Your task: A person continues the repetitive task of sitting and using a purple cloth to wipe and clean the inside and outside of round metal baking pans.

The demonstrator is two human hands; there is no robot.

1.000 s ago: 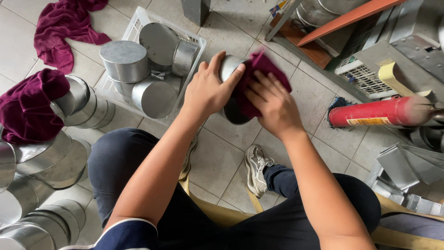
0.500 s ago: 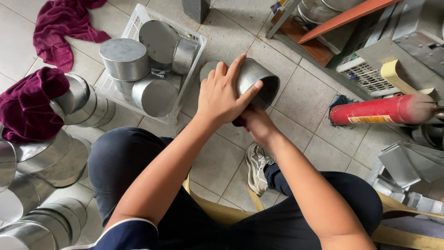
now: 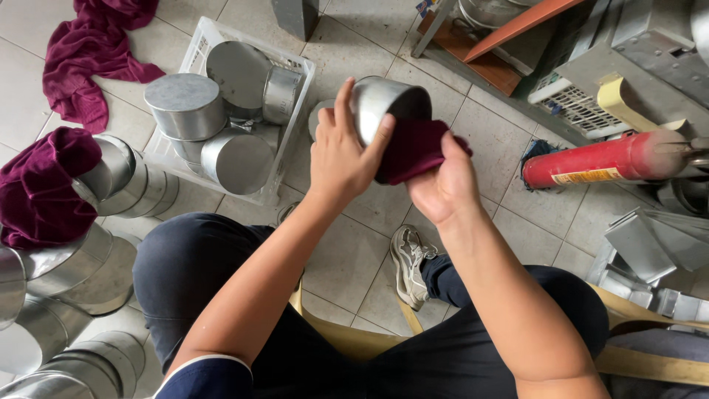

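Maroon cloth [image 3: 413,151] now back over the round silver metal tin's [image 3: 388,103] mouth.
Left hand [image 3: 341,151] grips the tin; right hand [image 3: 442,185] clutches the cloth, right of the white plastic crate [image 3: 292,118].

The scene is lit evenly by soft, diffuse daylight; no hard shadows are cast on the tiled floor [image 3: 354,258]. Dull sheen, not glare, is seen on the metal cylinders [image 3: 185,107]. Focus is kept sharp throughout. Slight wide-angle stretching is noticed toward the edges, and little motion blur is shown.
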